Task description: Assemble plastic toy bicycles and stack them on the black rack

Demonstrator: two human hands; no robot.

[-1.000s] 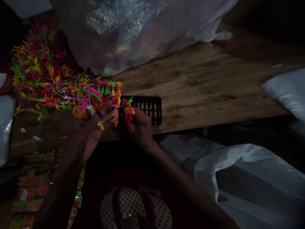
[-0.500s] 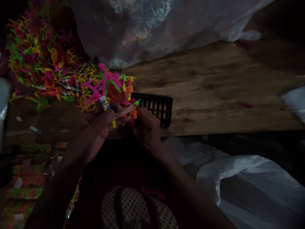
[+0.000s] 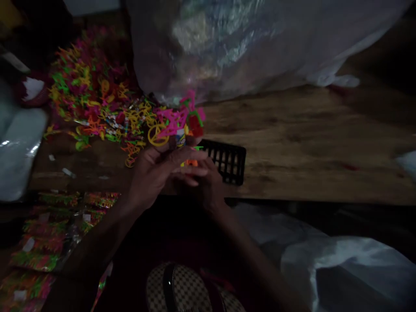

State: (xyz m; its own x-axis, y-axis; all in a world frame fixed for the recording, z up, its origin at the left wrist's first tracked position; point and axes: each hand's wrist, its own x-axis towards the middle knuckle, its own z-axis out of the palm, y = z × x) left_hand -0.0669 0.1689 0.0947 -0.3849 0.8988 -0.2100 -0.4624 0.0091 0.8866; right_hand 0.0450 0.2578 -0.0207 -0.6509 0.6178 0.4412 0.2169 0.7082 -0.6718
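My left hand is closed around a bunch of small bright plastic toys, above the near edge of the wooden table. Pink pieces, a yellow ring, a red piece and a small printed tube stick up out of it. My right hand presses against the left fingertips, its own fingers bent and mostly hidden. Between the two hands shows an orange piece; which hand grips it is unclear. Dim light and blur hide finer detail.
A heap of similar toys lies on the table at left. Right beside my right hand is a black slatted plastic basket. A large clear plastic bag stands behind. Filled packets lie lower left; an open white bag lower right.
The view has shifted, so the table things appear farther right and lower. My hands have drawn closer together, and less of the orange pieces between them shows.
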